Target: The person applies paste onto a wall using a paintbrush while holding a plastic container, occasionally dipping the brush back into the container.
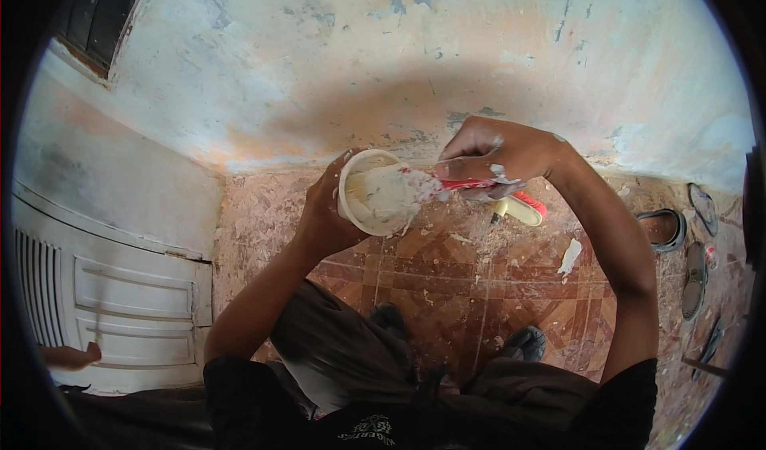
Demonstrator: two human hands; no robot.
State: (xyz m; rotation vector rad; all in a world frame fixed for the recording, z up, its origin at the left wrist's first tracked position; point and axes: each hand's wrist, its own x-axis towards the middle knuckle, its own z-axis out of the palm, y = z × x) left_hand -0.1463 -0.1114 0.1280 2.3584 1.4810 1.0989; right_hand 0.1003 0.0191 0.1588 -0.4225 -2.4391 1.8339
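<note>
My left hand (323, 216) is wrapped around a white plastic tub (342, 201), its mouth tilted towards me. Off-white putty-like paste (383, 194) fills much of the opening. My right hand (499, 151) grips the red handle (470, 184) of a tool, probably a putty knife. Its working end reaches over the tub's right rim and is buried in paste, so the blade's shape is hidden. More paste clings to the handle and to my right fingers. Both hands are raised above the floor, close to the wall.
A patchy, peeling wall (371, 43) rises in front. On the stained patterned floor (431, 294) lie a red-bristled brush (526, 209), a white scrap (570, 256) and several pieces of footwear (695, 279). Another person's hand (72, 356) shows at left, before a white panelled door (134, 288).
</note>
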